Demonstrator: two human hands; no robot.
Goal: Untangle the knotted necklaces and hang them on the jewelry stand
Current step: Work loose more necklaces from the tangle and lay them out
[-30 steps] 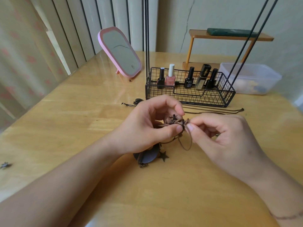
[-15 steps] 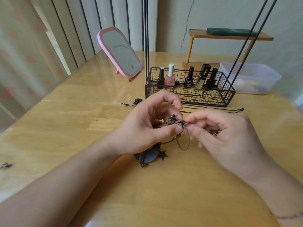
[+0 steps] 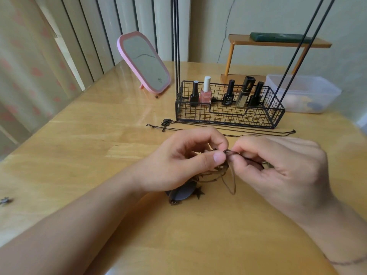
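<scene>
The left hand [image 3: 184, 161] and right hand [image 3: 278, 167] are both pinching the knotted brown cord necklace [image 3: 228, 155] just above the table [image 3: 79, 155], working at untangling; next, teasing one strand loose.

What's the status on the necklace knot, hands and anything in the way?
Left hand and right hand both pinching the knotted brown necklace. Knot not undone, nothing hung. Black necklace lies beyond, clear of the work.
</scene>
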